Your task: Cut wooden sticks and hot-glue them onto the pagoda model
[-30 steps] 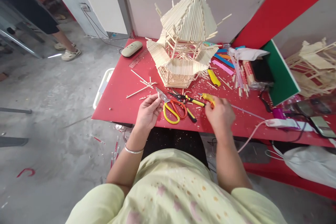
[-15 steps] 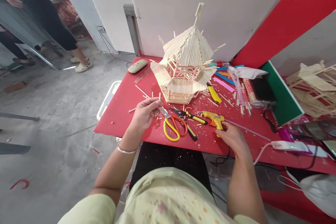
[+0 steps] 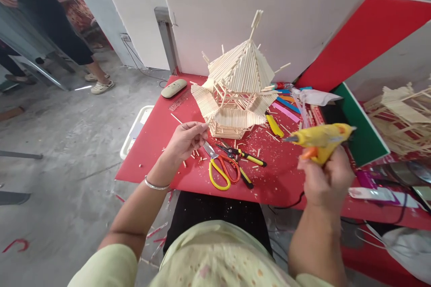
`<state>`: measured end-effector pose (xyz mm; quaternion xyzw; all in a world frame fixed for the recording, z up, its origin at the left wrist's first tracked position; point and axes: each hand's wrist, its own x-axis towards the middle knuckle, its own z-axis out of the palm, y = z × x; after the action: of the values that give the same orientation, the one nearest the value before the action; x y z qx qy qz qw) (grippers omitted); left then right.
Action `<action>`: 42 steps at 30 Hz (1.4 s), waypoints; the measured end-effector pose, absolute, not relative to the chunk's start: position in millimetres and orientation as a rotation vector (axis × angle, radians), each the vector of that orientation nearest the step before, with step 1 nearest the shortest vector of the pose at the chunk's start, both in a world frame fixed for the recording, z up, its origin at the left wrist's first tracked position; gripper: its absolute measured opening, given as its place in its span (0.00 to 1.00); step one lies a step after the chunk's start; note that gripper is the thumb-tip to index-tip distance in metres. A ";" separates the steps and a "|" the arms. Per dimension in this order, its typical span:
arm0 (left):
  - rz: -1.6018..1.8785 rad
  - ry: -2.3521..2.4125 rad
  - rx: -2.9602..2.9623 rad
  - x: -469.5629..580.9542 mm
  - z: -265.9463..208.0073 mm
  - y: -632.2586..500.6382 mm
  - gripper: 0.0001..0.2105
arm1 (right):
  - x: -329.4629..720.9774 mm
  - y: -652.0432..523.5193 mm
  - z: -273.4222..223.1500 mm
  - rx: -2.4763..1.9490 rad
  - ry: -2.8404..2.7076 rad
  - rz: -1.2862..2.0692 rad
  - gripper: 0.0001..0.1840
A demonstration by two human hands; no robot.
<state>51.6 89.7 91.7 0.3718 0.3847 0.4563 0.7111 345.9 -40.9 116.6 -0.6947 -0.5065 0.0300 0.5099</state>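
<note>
My right hand [image 3: 328, 181] is wrapped round a yellow glue gun [image 3: 321, 136], held up above the table with its nozzle pointing left. Between the fingertips of my left hand [image 3: 186, 143] is a short wooden stick [image 3: 208, 122], mostly hidden by the fingers. Just beyond that hand stands a pavilion model [image 3: 243, 69] built of pale thin sticks, with a pointed roof and a flared lower roof. Scissors [image 3: 220, 172] with one yellow and one red handle lie below the left hand. Pliers [image 3: 249, 158] with black and yellow grips rest beside them.
Stick offcuts litter the red table [image 3: 148, 143]. A yellow-handled tool [image 3: 275, 125] lies right of the model, near coloured strips [image 3: 286, 105]. An eyeglass case [image 3: 174, 89] sits at the back left. Another stick model [image 3: 400, 116] stands behind a green panel [image 3: 367, 130]. Someone's legs [image 3: 57, 27] are at far left.
My right hand has lifted the glue gun off the table, up and to the right. My left hand stays near the model, its stick now lower and less visible.
</note>
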 end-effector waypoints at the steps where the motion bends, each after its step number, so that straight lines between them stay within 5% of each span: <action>1: 1.002 0.856 0.829 51.9 92.5 92.3 0.16 | 335.7 -34.6 125.3 -1.646 -1.311 0.053 0.16; 6: 1.015 0.896 0.813 49.8 96.3 100.6 0.15 | 293.8 15.7 141.9 -1.769 -1.656 -0.502 0.28; 10: 1.016 0.880 0.799 46.8 94.9 103.9 0.14 | 281.0 44.8 138.5 -1.786 -1.766 -0.689 0.26; 42: 1.009 0.808 0.728 50.7 82.1 105.1 0.12 | 270.3 52.8 134.5 -1.819 -1.837 -0.683 0.20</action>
<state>50.7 105.1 82.1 0.3317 0.3679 0.4596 0.7372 270.3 52.8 134.5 -0.6618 -0.6683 -0.2484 0.2320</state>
